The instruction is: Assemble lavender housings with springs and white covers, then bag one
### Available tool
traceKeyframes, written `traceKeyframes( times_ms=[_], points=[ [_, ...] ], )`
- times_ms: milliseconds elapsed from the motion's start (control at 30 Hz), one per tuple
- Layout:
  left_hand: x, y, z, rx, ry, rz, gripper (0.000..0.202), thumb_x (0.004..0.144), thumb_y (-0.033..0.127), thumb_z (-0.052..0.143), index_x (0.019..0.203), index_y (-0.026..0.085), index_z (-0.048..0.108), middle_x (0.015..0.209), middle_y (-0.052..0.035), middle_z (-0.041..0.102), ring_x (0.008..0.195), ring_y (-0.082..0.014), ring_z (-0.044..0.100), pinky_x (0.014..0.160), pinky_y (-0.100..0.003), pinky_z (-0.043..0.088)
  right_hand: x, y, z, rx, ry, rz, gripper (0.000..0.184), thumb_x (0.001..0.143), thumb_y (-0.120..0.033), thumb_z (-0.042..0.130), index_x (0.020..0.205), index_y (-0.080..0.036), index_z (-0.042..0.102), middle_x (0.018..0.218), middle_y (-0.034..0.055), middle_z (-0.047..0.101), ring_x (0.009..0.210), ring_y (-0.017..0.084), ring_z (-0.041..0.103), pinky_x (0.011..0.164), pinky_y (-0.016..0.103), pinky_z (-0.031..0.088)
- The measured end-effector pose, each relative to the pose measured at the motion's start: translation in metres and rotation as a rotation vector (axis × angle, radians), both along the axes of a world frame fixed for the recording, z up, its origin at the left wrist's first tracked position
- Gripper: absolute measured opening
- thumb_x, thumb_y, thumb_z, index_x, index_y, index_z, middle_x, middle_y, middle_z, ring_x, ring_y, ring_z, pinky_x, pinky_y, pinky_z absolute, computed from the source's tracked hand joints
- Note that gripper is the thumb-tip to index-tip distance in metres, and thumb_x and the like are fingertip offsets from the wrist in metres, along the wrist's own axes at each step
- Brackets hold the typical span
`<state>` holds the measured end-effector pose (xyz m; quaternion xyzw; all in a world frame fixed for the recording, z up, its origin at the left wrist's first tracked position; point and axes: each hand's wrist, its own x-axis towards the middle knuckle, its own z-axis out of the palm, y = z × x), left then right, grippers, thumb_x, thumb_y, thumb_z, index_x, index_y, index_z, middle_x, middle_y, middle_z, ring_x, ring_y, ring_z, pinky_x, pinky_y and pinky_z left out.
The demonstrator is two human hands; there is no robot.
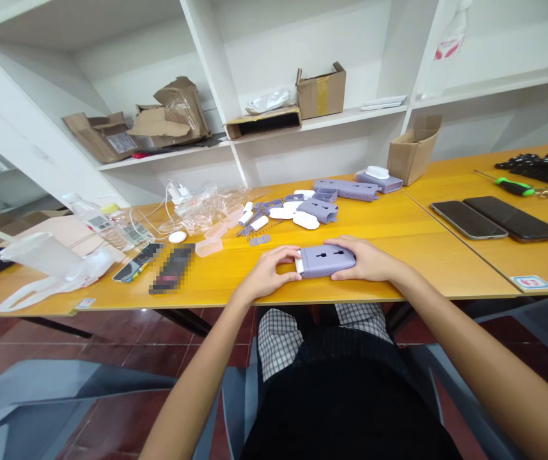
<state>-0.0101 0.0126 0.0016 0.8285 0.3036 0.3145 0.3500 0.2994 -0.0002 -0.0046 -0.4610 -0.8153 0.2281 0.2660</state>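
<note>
A purple plastic casing (328,260) with dark keyhole-shaped slots lies flat near the table's front edge. My right hand (367,257) is wrapped round its right end. At its left end sits a white end piece (298,262), pinched between the thumb and fingers of my left hand (270,273); part of it is hidden by the fingers. Behind my hands is a cluster of loose parts: white oval caps (305,220), a purple shell (319,209), metal springs (277,225) and a small grey-purple plate (259,240).
Longer purple casings (345,189) and a cardboard box (415,153) stand behind. Two phones (513,217) and a green-handled screwdriver (513,186) lie at right. Pink trays (209,246), a phone (138,262), bottles (94,220) and a plastic cup (38,255) are at left.
</note>
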Motion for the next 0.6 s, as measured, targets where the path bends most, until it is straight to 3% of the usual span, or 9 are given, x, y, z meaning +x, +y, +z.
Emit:
traceKeyframes(
  times_ms=[167, 233, 300, 333, 400, 467, 533, 600],
  points=[
    [0.0008, -0.0037, 0.0007, 0.078, 0.115, 0.072, 0.061, 0.093, 0.036, 0.078, 0.149, 0.028, 0.054, 0.146, -0.0109, 0.064, 0.126, -0.0268, 0.069, 0.112, -0.050, 0.058, 0.0001, 0.0016, -0.0014, 0.011, -0.010, -0.036, 0.089, 0.072, -0.055, 0.090, 0.150, -0.024, 0.061, 0.149, 0.0146, 0.063, 0.136, 0.037, 0.061, 0.118, 0.058, 0.045],
    [0.0015, -0.0062, 0.0022, 0.124, 0.163, 0.091, 0.071, 0.096, 0.037, 0.074, 0.159, 0.030, 0.044, 0.156, -0.0115, 0.057, 0.133, -0.0274, 0.066, 0.115, -0.050, 0.056, 0.0008, 0.0026, -0.0032, 0.019, -0.014, -0.045, 0.090, 0.072, -0.055, 0.089, 0.151, -0.023, 0.060, 0.150, 0.0148, 0.063, 0.136, 0.037, 0.060, 0.119, 0.057, 0.045],
    [0.0023, -0.0076, 0.0039, 0.208, 0.222, 0.103, 0.069, 0.096, 0.039, 0.073, 0.159, 0.029, 0.046, 0.167, -0.0112, 0.046, 0.147, -0.0301, 0.054, 0.123, -0.054, 0.047, 0.0018, 0.0035, -0.0046, 0.030, -0.024, -0.060, 0.090, 0.073, -0.056, 0.089, 0.152, -0.021, 0.059, 0.150, 0.0157, 0.063, 0.136, 0.037, 0.061, 0.118, 0.056, 0.046],
    [0.0028, -0.0075, 0.0048, 0.259, 0.257, 0.127, 0.059, 0.097, 0.040, 0.072, 0.152, 0.027, 0.055, 0.169, -0.0104, 0.044, 0.153, -0.0317, 0.047, 0.127, -0.056, 0.041, 0.0022, 0.0037, -0.0051, 0.036, -0.029, -0.068, 0.090, 0.074, -0.056, 0.088, 0.152, -0.021, 0.059, 0.150, 0.0160, 0.063, 0.136, 0.037, 0.061, 0.118, 0.056, 0.046],
    [0.0035, -0.0059, 0.0057, 0.337, 0.330, 0.223, 0.027, 0.100, 0.042, 0.067, 0.113, 0.022, 0.078, 0.162, -0.0099, 0.054, 0.157, -0.0341, 0.042, 0.131, -0.060, 0.032, 0.0028, 0.0037, -0.0052, 0.051, -0.036, -0.081, 0.089, 0.075, -0.056, 0.087, 0.151, -0.021, 0.059, 0.148, 0.0160, 0.065, 0.135, 0.037, 0.061, 0.117, 0.055, 0.047],
    [0.0038, -0.0031, 0.0056, 0.344, 0.380, 0.317, 0.043, 0.104, 0.041, 0.059, 0.069, 0.019, 0.072, 0.145, -0.0117, 0.069, 0.150, -0.0340, 0.051, 0.128, -0.059, 0.036, 0.0027, 0.0032, -0.0047, 0.060, -0.042, -0.090, 0.087, 0.075, -0.056, 0.087, 0.151, -0.022, 0.059, 0.148, 0.0153, 0.065, 0.135, 0.037, 0.061, 0.117, 0.055, 0.047],
    [0.0039, -0.0006, 0.0049, 0.308, 0.391, 0.354, 0.054, 0.106, 0.040, 0.054, 0.057, 0.019, 0.061, 0.137, -0.0132, 0.074, 0.141, -0.0314, 0.061, 0.124, -0.054, 0.043, 0.0020, 0.0024, -0.0036, 0.062, -0.055, -0.100, 0.086, 0.076, -0.056, 0.086, 0.150, -0.023, 0.060, 0.147, 0.0145, 0.066, 0.135, 0.037, 0.061, 0.117, 0.056, 0.047],
    [0.0039, 0.0006, 0.0040, 0.288, 0.385, 0.344, 0.047, 0.106, 0.040, 0.055, 0.064, 0.019, 0.064, 0.138, -0.0139, 0.073, 0.134, -0.0290, 0.066, 0.120, -0.050, 0.048, 0.0011, 0.0017, -0.0025, 0.063, -0.067, -0.103, 0.085, 0.076, -0.056, 0.086, 0.150, -0.023, 0.060, 0.146, 0.0140, 0.066, 0.135, 0.037, 0.061, 0.117, 0.056, 0.047]
  ],
)
